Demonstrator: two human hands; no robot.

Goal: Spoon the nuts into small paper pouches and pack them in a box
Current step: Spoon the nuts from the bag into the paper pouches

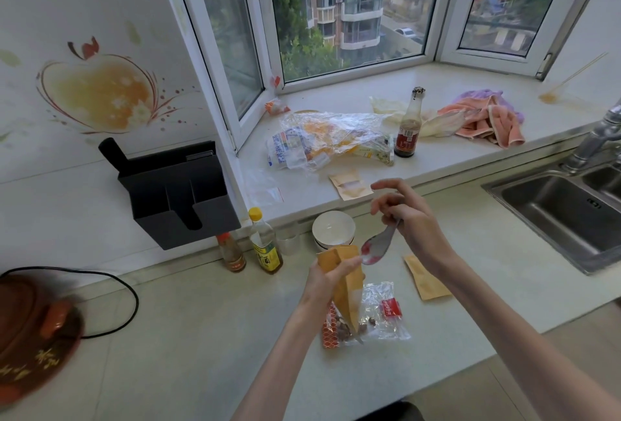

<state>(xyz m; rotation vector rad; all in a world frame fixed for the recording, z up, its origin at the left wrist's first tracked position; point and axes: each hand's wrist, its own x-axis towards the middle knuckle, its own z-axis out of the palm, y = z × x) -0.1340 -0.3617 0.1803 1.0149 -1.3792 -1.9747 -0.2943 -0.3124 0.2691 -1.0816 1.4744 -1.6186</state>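
Note:
My left hand (331, 278) holds a brown paper pouch (349, 289) upright above the counter, its mouth open at the top. My right hand (408, 219) grips a white spoon (378, 247) by the handle, bowl tilted down at the pouch's mouth. Under the pouch lies a clear plastic bag of nuts (364, 320) with a red label. Another brown pouch (426, 281) lies flat to the right, and a third pouch (351, 183) rests on the windowsill. No box is in view.
A white bowl (333, 230) and two sauce bottles (265, 242) stand by the wall. A black holder (178, 195) hangs on the wall. Plastic bags (322, 140), a dark bottle (408, 128) and cloths (484, 118) lie on the sill. A sink (564, 215) is right, a brown pot (33, 330) left.

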